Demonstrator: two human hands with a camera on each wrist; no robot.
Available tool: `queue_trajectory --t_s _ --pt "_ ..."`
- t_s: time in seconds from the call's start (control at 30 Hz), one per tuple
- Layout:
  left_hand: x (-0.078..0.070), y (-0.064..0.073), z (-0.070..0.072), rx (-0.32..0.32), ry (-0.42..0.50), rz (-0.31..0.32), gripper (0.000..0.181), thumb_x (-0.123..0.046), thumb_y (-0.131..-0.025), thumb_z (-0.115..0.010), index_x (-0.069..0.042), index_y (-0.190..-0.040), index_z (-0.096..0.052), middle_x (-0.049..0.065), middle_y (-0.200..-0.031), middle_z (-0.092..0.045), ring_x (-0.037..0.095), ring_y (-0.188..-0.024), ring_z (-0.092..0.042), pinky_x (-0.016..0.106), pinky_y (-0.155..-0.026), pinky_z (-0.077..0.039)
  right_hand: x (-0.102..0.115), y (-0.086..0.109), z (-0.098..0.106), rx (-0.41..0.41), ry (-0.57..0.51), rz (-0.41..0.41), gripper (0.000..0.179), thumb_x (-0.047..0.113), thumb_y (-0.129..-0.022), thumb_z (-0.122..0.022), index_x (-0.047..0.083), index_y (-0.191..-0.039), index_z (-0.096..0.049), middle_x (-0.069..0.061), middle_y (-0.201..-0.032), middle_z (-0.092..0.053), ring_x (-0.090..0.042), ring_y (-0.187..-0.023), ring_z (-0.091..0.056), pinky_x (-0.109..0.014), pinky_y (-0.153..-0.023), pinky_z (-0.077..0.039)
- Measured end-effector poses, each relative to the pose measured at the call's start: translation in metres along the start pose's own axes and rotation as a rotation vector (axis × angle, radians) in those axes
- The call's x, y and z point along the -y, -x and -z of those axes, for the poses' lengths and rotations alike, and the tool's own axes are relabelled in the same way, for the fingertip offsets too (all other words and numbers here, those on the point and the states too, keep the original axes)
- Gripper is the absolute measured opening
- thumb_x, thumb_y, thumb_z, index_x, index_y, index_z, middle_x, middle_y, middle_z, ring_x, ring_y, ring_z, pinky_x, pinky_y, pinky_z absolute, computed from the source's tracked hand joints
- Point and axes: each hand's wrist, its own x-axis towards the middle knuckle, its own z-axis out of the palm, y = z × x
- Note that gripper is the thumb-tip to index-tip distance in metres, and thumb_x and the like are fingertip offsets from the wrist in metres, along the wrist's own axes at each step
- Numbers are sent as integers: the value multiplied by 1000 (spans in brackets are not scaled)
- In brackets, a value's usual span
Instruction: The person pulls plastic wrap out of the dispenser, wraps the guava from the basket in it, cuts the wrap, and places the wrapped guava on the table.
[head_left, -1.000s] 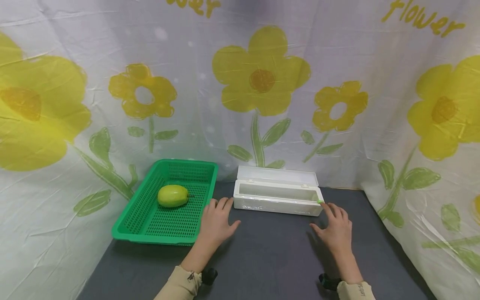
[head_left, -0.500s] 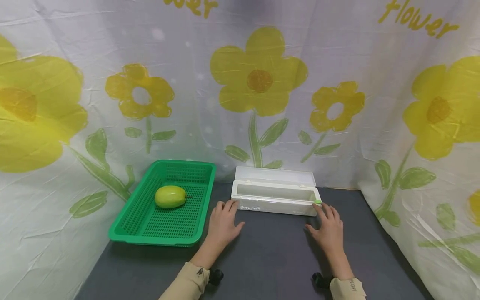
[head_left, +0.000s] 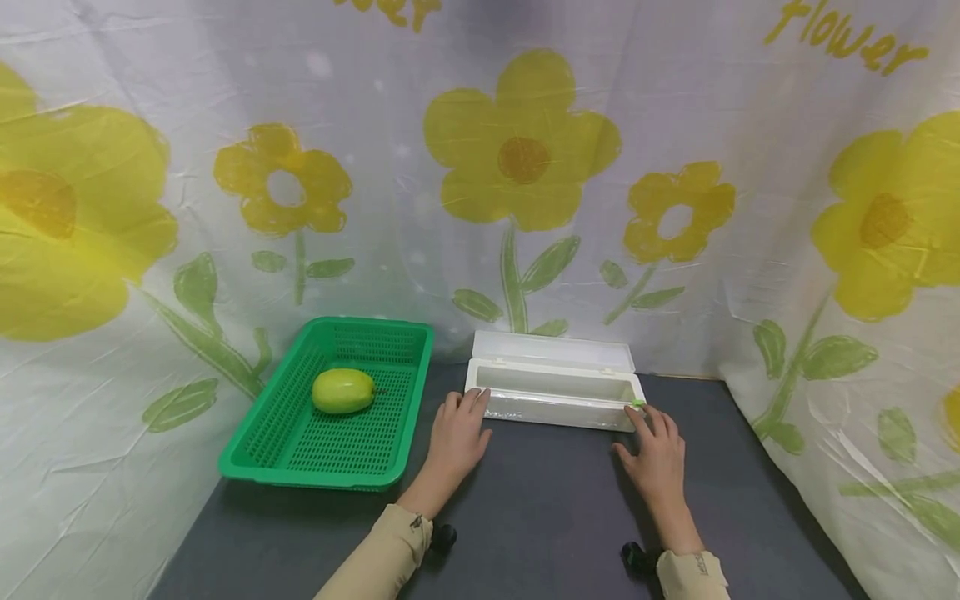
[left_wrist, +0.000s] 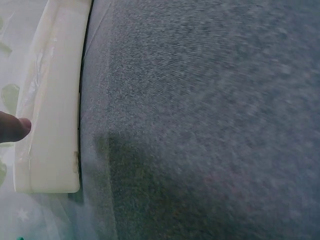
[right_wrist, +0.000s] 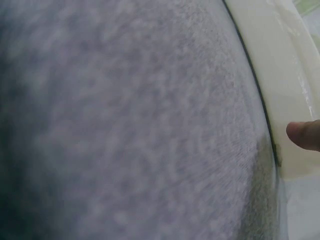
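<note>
Now a long white plastic box (head_left: 557, 408) is being touched farther inward by the left hand (head_left: 459, 432), unclenched like the right hand (head_left: 658, 457).

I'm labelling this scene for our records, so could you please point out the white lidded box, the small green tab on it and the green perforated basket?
White lidded box (head_left: 555, 410): head view, on its front wall.
Small green tab (head_left: 637, 403): head view, on its middle.
Green perforated basket (head_left: 315, 480): head view, on its near rim.
</note>
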Motion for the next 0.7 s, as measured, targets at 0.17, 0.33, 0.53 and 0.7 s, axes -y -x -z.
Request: queue_trajectory --t_s 0.17,0.33,0.53,0.7 --pt "0 -6 -4 14 -6 9 69 -26 -81 -95 -9 -142 -66 9 -136 -66 29 -110 -58 43 -88 -55 2 -5 -1 -12 8 -4 79 4 -59 -103 6 -131 -71 -25 -133 -60 -51 -122 -53 -71 -88 -45" --pt "0 -8 -10 32 -13 22 68 -25 -82 -94 -9 -141 -67 8 -135 -67 28 -110 -58 42 -89 -55 3 -7 -3 -22 14 -3 76 2 -58 -104 5 -128 -74 -25 -128 -63 -51 -118 -56 -70 -87 -46" --pt "0 -9 -17 44 -8 43 63 -25 -81 -95 -9 -137 -70 7 -130 -69 28 -108 -59 42 -89 -55 3 -8 -5 -34 10 -8 74 2 -58 -103 6 -126 -74 -25 -127 -63 -51 -117 -55 -70 -89 -45" --pt "-2 -9 -20 58 -17 51 55 -26 -81 -95 -10 -129 -74 6 -126 -69 28 -108 -59 42 -88 -55 4 -8 -6 -23 15 -26 72 2 -59 -103 5 -125 -74 -26 -127 -63 -51 -117 -55 -70 -90 -45"
